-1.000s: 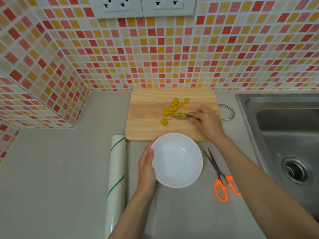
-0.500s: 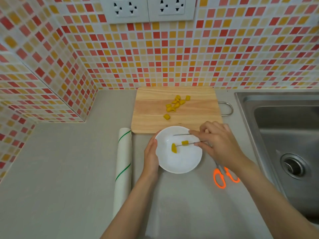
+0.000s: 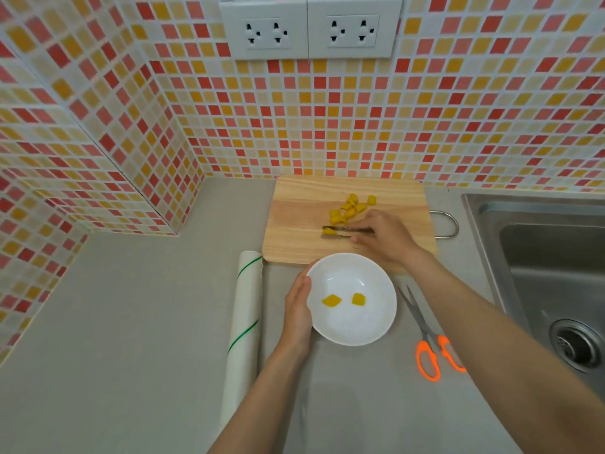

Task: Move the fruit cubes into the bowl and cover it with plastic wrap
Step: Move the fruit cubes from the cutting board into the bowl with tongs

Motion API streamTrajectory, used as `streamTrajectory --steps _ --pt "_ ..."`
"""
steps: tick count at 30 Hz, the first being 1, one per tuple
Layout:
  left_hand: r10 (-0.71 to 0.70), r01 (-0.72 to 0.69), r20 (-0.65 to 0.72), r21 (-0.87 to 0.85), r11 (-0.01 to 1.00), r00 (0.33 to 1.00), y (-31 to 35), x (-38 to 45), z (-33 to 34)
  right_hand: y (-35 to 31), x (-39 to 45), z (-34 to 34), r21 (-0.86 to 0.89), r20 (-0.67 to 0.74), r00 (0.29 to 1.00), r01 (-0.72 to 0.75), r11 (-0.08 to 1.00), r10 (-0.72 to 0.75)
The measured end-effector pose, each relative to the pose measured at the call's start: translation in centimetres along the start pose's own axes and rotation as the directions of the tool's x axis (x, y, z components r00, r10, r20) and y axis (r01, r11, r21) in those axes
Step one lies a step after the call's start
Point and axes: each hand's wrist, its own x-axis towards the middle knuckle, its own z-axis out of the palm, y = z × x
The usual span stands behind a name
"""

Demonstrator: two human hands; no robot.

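Note:
A white bowl [image 3: 366, 326] sits on the grey counter just in front of the wooden cutting board [image 3: 301, 217]. Two yellow fruit cubes [image 3: 331, 301] lie inside it. My left hand [image 3: 296, 309] rests against the bowl's left rim. Several more yellow fruit cubes [image 3: 350, 208] are heaped on the board. My right hand [image 3: 384, 239] is over the board and grips metal tongs [image 3: 337, 232], whose tips close around a single cube at the board's middle. A roll of plastic wrap [image 3: 244, 326] lies left of the bowl.
Orange-handled scissors [image 3: 425, 339] lie right of the bowl. A steel sink [image 3: 553, 267] fills the right side. Tiled walls stand behind and to the left, with two sockets [image 3: 311, 27] above the board.
My right hand carried a cube over the bowl with the tongs, dropped it there, then went back to the board. The bowl now holds two cubes. My left hand stayed on the bowl.

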Motion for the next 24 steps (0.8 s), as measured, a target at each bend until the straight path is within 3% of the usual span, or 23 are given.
streamTrajectory --steps 8,10,13,16,18,21,24 --pt "0.001 -0.001 0.012 -0.014 1.000 1.000 -0.2 0.1 -0.2 -2.1 -5.6 -2.4 0.076 -0.195 0.970 0.166 0.983 -0.148" --pt "0.003 -0.003 0.028 -0.022 1.000 1.000 -0.2 0.1 -0.1 -2.9 -8.2 -3.2 -0.017 -0.148 0.960 0.237 0.971 -0.237" --pt "0.015 -0.015 0.031 -0.020 1.000 0.999 -0.3 0.1 -0.1 -3.5 -10.7 -3.7 -0.191 0.030 0.959 0.282 0.940 -0.281" --pt "0.009 -0.008 0.028 -0.022 1.000 1.000 -0.3 0.0 -0.1 -3.2 -10.8 -4.4 -0.150 0.126 0.965 0.249 0.957 -0.231" --pt "0.008 -0.007 0.022 -0.018 1.000 1.000 -0.3 0.0 -0.1 -2.6 -9.4 -4.8 -0.003 0.000 0.978 0.209 0.978 -0.209" --pt "0.013 -0.013 0.003 -0.008 1.000 1.000 -0.2 0.0 -0.1 -1.1 -5.7 -4.6 0.018 -0.198 0.976 0.098 0.995 -0.092" --pt "0.011 -0.011 -0.003 0.001 1.000 1.000 -0.3 0.0 -0.1 0.2 -2.3 -3.0 -0.010 -0.172 0.984 -0.041 0.999 0.038"
